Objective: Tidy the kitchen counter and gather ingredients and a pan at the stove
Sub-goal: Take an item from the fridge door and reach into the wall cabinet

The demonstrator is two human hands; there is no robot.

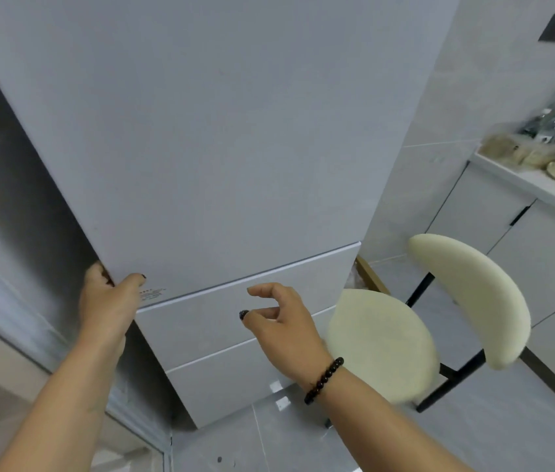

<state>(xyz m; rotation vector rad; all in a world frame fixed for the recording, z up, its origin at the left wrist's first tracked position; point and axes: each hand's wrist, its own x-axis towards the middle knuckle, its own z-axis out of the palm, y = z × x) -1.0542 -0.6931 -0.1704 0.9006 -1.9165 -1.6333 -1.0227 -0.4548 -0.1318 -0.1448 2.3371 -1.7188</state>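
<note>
The fridge door (201, 131) fills the view, tall and upright, its long axis vertical. The left hand (105, 301) grips the door's left edge near its bottom corner, fingers curled behind the edge and thumb on the front face. The right hand (279, 318) hangs free in front of the drawer (235, 321) just below that door, fingers loosely curled, holding nothing. The left hand is the nearer, already on the edge; the door likely swings out from that side. The worktop (538, 189) lies well to the door's right.
</note>
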